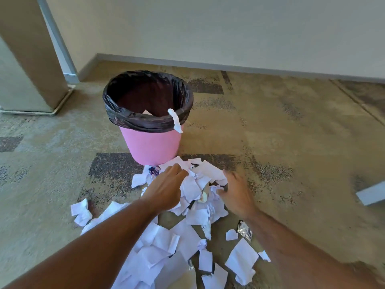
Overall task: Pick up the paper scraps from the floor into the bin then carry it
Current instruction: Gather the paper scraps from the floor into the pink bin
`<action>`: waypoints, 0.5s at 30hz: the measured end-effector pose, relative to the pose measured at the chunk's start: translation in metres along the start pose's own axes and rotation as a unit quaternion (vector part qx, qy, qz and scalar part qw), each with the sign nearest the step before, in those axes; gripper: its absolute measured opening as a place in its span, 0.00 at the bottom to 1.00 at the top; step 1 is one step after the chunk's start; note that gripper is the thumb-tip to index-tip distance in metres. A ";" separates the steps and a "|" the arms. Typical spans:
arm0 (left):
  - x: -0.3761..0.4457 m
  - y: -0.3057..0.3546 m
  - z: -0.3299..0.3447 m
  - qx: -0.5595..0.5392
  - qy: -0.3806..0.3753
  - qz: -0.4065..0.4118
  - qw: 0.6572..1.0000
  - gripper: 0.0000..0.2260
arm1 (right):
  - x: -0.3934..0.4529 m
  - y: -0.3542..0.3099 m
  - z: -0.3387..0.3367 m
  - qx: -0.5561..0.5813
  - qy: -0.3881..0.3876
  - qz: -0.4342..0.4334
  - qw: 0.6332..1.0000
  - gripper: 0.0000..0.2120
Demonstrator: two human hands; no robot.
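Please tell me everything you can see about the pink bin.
The pink bin is a round, smooth bucket, seemingly plastic, narrowing toward its base. It stands upright on the patterned carpet, near the wall. A black bag liner is folded over its rim. One white paper strip hangs over the near rim, and another scrap shows inside. The paper pile reaches its base. Neither hand touches it.

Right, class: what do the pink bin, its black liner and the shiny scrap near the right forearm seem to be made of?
Pink bin: probably plastic, with a smooth, even, matte wall.
Black liner: thin plastic film, glossy, crinkled and folded over the rim.
Shiny scrap: looks like foil or a metallised wrapper, silver and crumpled with bright glints; which one is unclear.
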State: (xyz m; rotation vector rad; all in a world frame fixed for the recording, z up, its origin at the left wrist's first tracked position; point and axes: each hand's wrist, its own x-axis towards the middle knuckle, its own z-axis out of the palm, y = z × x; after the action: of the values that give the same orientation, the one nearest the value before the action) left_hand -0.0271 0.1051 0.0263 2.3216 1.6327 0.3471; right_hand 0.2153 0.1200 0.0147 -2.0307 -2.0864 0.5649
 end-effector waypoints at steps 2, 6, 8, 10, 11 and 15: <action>-0.002 -0.001 0.019 -0.024 -0.090 -0.058 0.994 0.29 | -0.004 0.015 0.012 0.006 -0.066 0.040 0.997 0.40; 0.000 0.002 0.054 -0.003 -0.161 -0.102 0.982 0.46 | -0.006 0.026 0.024 0.036 -0.159 0.064 0.984 0.53; 0.004 0.003 0.067 0.017 -0.171 -0.113 0.979 0.53 | -0.005 0.026 0.029 0.019 -0.180 0.073 0.981 0.59; 0.010 0.001 0.078 0.036 -0.178 -0.123 0.976 0.58 | -0.003 0.022 0.036 0.003 -0.192 0.086 0.978 0.63; 0.013 -0.001 0.082 0.049 -0.179 -0.125 0.975 0.60 | -0.002 0.020 0.039 -0.009 -0.197 0.087 0.976 0.64; 0.024 -0.009 0.089 0.085 -0.181 -0.145 0.969 0.64 | 0.000 0.008 0.049 -0.103 -0.182 0.050 0.977 0.64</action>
State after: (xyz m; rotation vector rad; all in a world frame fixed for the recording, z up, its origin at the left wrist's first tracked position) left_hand 0.0043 0.1222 -0.0595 2.0560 1.8259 -0.2748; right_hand 0.2042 0.1130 -0.0337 -2.3037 -2.3403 0.8245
